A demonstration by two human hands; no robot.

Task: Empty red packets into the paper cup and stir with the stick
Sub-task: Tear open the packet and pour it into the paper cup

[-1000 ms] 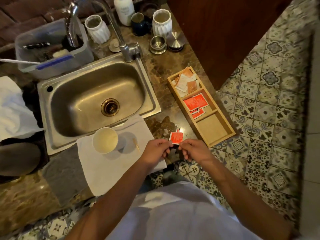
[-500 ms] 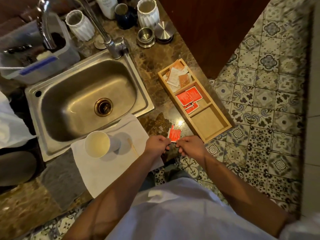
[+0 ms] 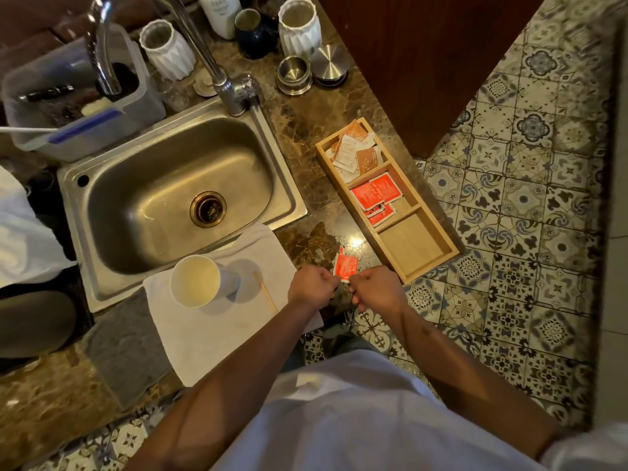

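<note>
A red packet (image 3: pixel 345 266) is held upright between both hands near the counter's front edge. My left hand (image 3: pixel 311 287) pinches its lower left corner and my right hand (image 3: pixel 375 287) pinches its lower right corner. A white paper cup (image 3: pixel 197 282) stands to the left on a white cloth (image 3: pixel 217 334). A wooden stir stick (image 3: pixel 265 295) lies on that cloth between the cup and my left hand. More red packets (image 3: pixel 373 195) lie in the middle compartment of a wooden tray (image 3: pixel 413 248).
A steel sink (image 3: pixel 170 198) with a tap (image 3: pixel 234 93) takes up the counter's left middle. White vases, a dark cup and steel tins stand at the back. A plastic tub (image 3: pixel 74 96) sits at the back left. The tray's near compartment is bare; its far one holds pale packets.
Both hands stay pinched on the red packet with little relative movement. The view has shifted, so everything sits a little lower and to the right.
</note>
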